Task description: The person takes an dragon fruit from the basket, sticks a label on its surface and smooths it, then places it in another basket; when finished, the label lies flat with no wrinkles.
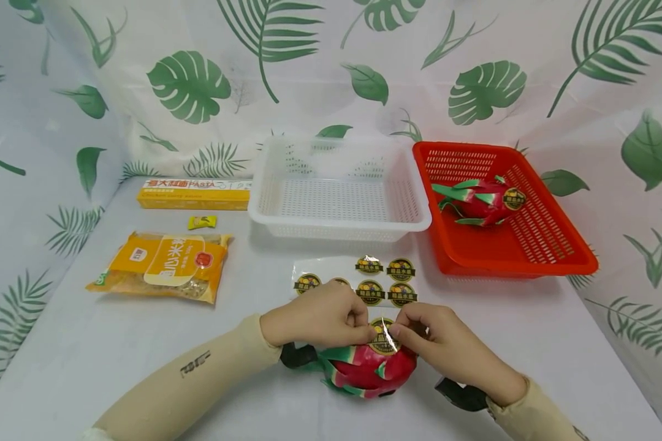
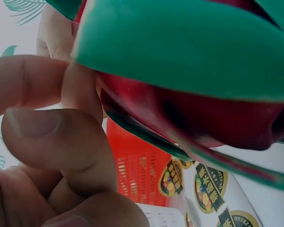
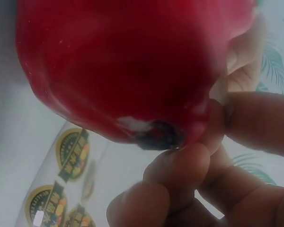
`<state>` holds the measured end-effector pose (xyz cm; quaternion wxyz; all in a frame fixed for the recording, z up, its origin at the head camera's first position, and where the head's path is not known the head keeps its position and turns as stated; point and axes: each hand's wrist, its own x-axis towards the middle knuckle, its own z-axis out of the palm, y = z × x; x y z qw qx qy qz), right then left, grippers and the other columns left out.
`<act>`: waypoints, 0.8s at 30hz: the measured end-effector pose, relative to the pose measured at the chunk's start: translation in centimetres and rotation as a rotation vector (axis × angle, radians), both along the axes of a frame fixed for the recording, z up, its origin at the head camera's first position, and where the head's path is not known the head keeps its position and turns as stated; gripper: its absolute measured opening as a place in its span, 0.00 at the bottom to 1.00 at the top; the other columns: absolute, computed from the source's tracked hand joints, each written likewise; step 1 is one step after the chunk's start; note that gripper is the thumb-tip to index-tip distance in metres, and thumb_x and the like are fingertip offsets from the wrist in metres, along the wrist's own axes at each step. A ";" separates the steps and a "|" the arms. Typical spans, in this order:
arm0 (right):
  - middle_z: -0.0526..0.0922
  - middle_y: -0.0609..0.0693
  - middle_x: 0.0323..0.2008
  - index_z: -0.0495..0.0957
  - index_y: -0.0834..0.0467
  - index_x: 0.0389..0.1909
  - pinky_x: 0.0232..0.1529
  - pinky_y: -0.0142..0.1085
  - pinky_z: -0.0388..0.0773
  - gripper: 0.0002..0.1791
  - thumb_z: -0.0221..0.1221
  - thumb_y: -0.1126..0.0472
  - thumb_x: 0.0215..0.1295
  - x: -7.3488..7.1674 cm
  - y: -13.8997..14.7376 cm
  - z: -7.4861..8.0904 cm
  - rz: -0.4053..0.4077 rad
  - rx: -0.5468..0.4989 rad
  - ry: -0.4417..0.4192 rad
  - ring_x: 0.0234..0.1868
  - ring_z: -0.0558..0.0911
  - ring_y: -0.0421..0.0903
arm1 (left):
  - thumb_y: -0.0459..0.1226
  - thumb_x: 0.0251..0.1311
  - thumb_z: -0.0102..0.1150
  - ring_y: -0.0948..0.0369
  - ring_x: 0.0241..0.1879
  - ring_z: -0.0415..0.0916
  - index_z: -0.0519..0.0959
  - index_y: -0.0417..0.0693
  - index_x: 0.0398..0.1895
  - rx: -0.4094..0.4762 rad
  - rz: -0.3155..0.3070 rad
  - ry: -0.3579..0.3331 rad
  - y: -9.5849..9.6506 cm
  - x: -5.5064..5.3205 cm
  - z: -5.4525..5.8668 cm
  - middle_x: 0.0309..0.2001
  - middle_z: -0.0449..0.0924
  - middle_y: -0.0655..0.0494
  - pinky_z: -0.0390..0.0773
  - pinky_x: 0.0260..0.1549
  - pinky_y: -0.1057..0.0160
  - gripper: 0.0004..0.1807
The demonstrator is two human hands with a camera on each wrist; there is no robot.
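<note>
A red dragon fruit (image 1: 358, 373) with green scales lies on the table in front of me, most likely a model given its glossy surface. A round black-and-gold sticker (image 1: 384, 337) is at its upper side. My left hand (image 1: 322, 315) pinches the sticker's left edge, and my right hand (image 1: 447, 340) pinches the right edge. Whether the sticker is fully against the fruit cannot be told. Just behind the hands lies a clear sheet (image 1: 331, 267) with several such stickers. Green scales (image 2: 180, 47) fill much of the left wrist view; the fruit's red skin (image 3: 118, 61) fills the right one.
A white basket (image 1: 339, 228) stands at the back middle. Beside it, a red basket (image 1: 507, 260) holds another dragon fruit (image 1: 480, 202) bearing a sticker. On the left are a pasta box (image 1: 193, 195), a small yellow packet (image 1: 201, 222) and an orange food bag (image 1: 165, 266).
</note>
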<state>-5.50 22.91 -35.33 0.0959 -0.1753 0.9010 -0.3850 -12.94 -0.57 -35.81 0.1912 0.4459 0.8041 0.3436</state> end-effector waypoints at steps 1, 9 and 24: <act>0.73 0.37 0.23 0.76 0.44 0.27 0.26 0.29 0.73 0.12 0.64 0.53 0.73 0.0 -0.1 0.0 -0.001 0.014 0.020 0.24 0.73 0.34 | 0.43 0.63 0.67 0.76 0.17 0.65 0.81 0.56 0.14 -0.011 0.000 0.008 0.0 0.0 0.0 0.11 0.67 0.72 0.61 0.17 0.75 0.18; 0.71 0.41 0.26 0.73 0.45 0.33 0.28 0.29 0.68 0.14 0.72 0.51 0.64 0.4 -0.3 -0.1 -0.060 0.143 0.090 0.29 0.72 0.40 | 0.47 0.62 0.69 0.75 0.16 0.65 0.77 0.59 0.10 -0.079 0.019 0.000 0.2 0.0 -0.3 0.10 0.67 0.73 0.58 0.14 0.74 0.22; 0.70 0.44 0.27 0.71 0.46 0.37 0.28 0.31 0.67 0.24 0.75 0.41 0.56 0.8 0.9 -0.2 0.032 0.037 -0.034 0.31 0.71 0.40 | 0.49 0.69 0.64 0.74 0.12 0.67 0.76 0.58 0.08 -0.056 -0.049 -0.064 0.4 0.1 -0.9 0.08 0.71 0.70 0.61 0.16 0.73 0.27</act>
